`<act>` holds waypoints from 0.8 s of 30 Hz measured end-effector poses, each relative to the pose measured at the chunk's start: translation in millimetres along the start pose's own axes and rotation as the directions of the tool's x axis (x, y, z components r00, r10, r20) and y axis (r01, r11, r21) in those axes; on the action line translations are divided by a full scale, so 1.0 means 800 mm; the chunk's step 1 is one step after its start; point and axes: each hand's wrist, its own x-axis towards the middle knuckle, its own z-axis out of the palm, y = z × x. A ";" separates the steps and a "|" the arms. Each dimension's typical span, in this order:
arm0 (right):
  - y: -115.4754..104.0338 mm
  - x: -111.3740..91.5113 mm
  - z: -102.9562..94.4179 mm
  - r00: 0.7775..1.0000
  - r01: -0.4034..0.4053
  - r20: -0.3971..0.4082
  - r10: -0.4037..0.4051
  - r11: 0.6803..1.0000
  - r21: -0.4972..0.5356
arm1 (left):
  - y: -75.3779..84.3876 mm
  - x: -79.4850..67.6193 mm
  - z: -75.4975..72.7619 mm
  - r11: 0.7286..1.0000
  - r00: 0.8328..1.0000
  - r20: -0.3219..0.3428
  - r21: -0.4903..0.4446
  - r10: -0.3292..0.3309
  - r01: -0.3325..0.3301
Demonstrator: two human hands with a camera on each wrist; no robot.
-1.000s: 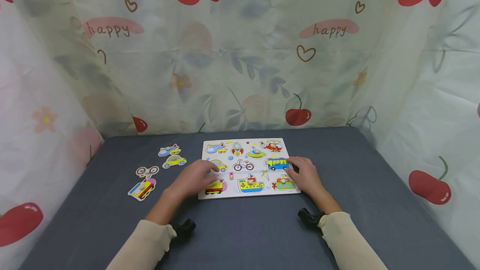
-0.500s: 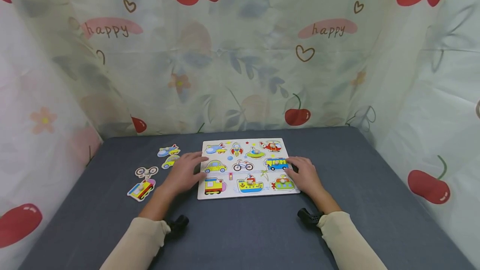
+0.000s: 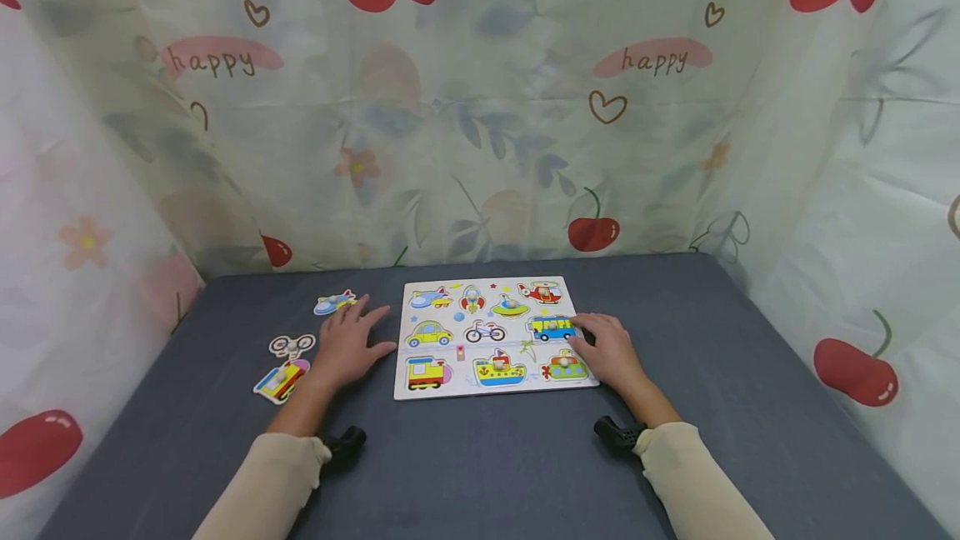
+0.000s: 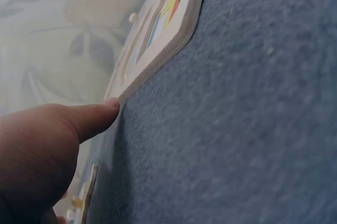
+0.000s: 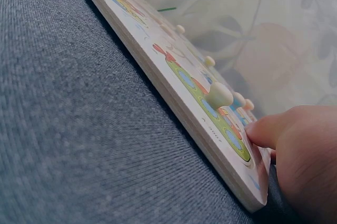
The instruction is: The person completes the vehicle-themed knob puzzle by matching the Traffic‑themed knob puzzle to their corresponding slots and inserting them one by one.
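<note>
A white wooden peg puzzle board (image 3: 461,373) with vehicle pictures lies in the middle of the table. My right hand (image 3: 611,348) rests on its right edge, thumb on the top face beside the green submarine piece (image 5: 208,105). Left of the board, my left hand (image 3: 347,350) spreads its fingers low over the table, holding nothing visible. Its thumb tip (image 4: 108,109) is close to the board's left edge; I cannot tell if they touch. The airplane piece (image 3: 333,303) lies at its fingertips. The yellow car piece is hidden beneath this hand.
A bicycle piece (image 3: 292,346) and a train piece (image 3: 279,382) lie left of the left hand. Knobbed pieces such as the bus (image 3: 551,327), ship (image 3: 500,369) and helicopter (image 3: 542,293) sit in the board. A printed curtain (image 3: 480,148) surrounds the table (image 3: 480,465).
My left hand has moved left from over the board's car and train pictures, off the board, to the loose car piece, covering it. My right hand stays on the board's edge.
</note>
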 end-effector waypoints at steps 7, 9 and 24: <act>0.001 0.000 0.001 1.000 0.015 -0.009 -0.015 1.000 -0.001 | -0.014 0.002 -0.003 0.998 0.998 -0.011 -0.040 -0.059 0.058; 0.002 0.000 0.001 1.000 0.017 -0.010 -0.017 1.000 -0.004 | -0.017 0.003 -0.004 0.996 0.997 -0.007 -0.049 -0.073 0.073; 0.001 0.000 0.001 1.000 0.019 -0.016 -0.019 1.000 0.006 | -0.031 0.008 -0.015 0.988 0.987 -0.042 -0.041 -0.152 0.150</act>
